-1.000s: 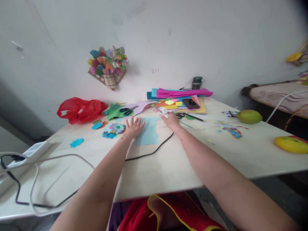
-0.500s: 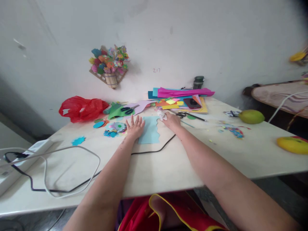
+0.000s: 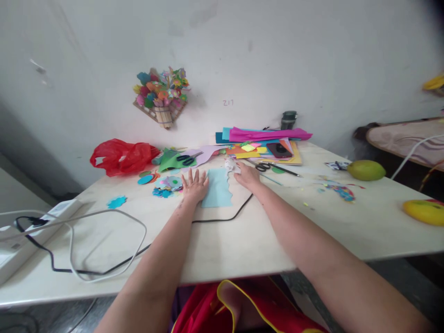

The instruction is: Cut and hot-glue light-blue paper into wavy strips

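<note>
A light blue sheet (image 3: 218, 189) with a wavy right edge lies flat on the white table (image 3: 236, 249). My left hand (image 3: 195, 186) rests at the sheet's left edge, palm down with its fingers spread, holding nothing. At the sheet's upper right, my right hand (image 3: 248, 175) has its fingers closed on a crumpled white wad (image 3: 230, 165). A black cable (image 3: 222, 220) runs just below the sheet.
Cut paper shapes (image 3: 169, 182), scissors (image 3: 187, 159) and a red plastic bag (image 3: 123, 156) lie left. Behind are stacked coloured sheets (image 3: 267, 134) and a phone (image 3: 278, 150). More scissors (image 3: 262, 167), a pencil (image 3: 285, 170) and a green mango (image 3: 366, 170) lie right.
The white wad has shifted slightly down and left against the sheet, with my right hand still on it. The whole view has shifted slightly. My left hand stays at the sheet's left edge.
</note>
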The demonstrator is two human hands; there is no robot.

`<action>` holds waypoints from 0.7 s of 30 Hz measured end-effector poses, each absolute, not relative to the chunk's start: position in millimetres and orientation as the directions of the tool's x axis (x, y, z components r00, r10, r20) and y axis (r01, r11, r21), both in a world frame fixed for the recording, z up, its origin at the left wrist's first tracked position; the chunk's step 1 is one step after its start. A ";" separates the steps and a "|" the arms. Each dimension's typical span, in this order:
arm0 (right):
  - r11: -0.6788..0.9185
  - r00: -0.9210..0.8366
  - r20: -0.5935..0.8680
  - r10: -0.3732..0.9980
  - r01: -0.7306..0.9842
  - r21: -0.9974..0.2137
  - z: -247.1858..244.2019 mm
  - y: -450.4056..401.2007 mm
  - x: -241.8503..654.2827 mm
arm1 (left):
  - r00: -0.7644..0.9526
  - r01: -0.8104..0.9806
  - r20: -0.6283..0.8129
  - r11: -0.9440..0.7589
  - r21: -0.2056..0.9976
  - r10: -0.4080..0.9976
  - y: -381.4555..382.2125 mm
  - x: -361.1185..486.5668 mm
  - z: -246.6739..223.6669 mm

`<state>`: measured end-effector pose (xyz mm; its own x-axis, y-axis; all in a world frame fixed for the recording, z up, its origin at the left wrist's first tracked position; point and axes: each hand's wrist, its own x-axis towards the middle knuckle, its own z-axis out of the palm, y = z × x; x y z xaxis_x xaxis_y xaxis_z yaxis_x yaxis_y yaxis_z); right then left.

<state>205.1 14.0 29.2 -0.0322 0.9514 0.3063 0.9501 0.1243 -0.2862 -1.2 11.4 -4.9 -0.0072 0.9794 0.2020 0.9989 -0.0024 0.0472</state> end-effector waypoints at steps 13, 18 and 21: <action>0.069 0.012 0.267 0.964 0.954 -0.292 28.2 15.7 209.3 | -0.213 0.973 0.273 0.177 0.149 0.938 -6.3 -3.2 28.8; 0.078 0.009 0.285 0.958 0.953 -0.293 27.4 15.1 208.7 | -0.198 0.960 0.125 0.166 0.225 0.972 -4.5 4.9 31.8; 0.072 0.019 0.284 0.959 0.950 -0.305 26.9 14.7 208.4 | -0.216 0.936 0.095 0.178 0.303 0.972 -2.1 7.2 29.6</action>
<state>208.4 14.7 26.9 0.0189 0.9588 0.2836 0.9495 0.0717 -0.3055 7.2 -2.1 29.6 -0.2156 0.9719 0.0946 0.9361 0.1782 0.3032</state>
